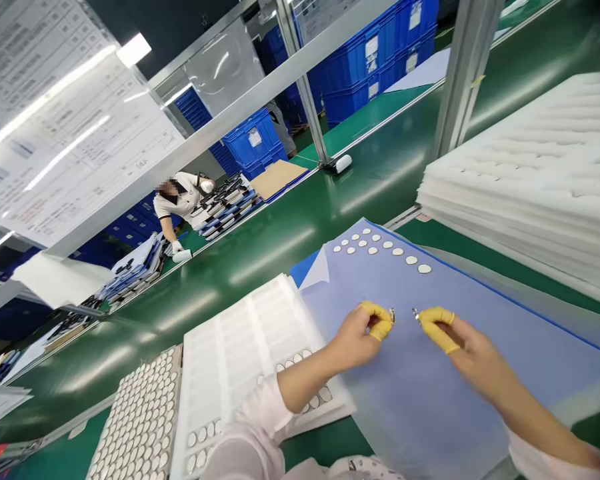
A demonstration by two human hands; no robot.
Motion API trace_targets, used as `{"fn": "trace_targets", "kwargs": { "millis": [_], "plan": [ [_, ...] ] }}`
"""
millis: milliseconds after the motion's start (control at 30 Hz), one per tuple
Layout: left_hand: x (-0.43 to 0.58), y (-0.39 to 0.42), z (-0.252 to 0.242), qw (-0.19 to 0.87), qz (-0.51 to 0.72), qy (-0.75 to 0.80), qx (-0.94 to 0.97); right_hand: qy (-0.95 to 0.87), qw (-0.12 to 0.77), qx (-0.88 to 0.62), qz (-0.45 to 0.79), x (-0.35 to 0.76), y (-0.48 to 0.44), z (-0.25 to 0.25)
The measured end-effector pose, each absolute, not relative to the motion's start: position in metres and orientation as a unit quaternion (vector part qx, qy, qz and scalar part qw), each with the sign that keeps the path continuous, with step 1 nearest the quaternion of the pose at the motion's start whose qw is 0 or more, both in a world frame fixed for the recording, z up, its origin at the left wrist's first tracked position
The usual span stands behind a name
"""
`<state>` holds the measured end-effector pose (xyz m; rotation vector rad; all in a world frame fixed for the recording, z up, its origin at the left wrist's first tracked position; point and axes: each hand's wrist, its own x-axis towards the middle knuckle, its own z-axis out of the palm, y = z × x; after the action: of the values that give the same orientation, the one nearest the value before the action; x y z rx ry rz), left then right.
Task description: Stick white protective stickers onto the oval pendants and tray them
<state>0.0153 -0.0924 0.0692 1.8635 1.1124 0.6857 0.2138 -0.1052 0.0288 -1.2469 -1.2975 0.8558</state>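
Left hand (363,335): yellow-cotted fingertips nearly together, pinching a small shiny part (393,317). Right hand (457,337): same narrow pinch, on a second shiny part (416,314). Parts face each other, apart, over blue mat (430,393), nearer its left edge. White discs (373,251) lie near mat's far corner.

Glossy belt (265,253), metal post (464,80); matt foam (525,163)
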Motion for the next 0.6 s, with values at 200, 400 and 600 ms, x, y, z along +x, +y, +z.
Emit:
{"fn": "trace_targets", "kwargs": {
  "millis": [200, 400, 600],
  "plan": [
    [-0.025, -0.166, 0.093, 0.509, 0.414, 0.374, 0.655, -0.6, 0.563, -0.389, 0.413, 0.146, -0.175, 0.06],
    [-0.047, -0.205, 0.091, 0.496, 0.451, 0.38, 0.637, -0.673, 0.513, -0.3, 0.44, 0.125, -0.196, 0.077],
    [-0.059, -0.228, 0.097, 0.583, 0.478, 0.308, 0.58, -0.693, 0.483, -0.268, 0.463, 0.116, -0.215, 0.082]
  ]
}}
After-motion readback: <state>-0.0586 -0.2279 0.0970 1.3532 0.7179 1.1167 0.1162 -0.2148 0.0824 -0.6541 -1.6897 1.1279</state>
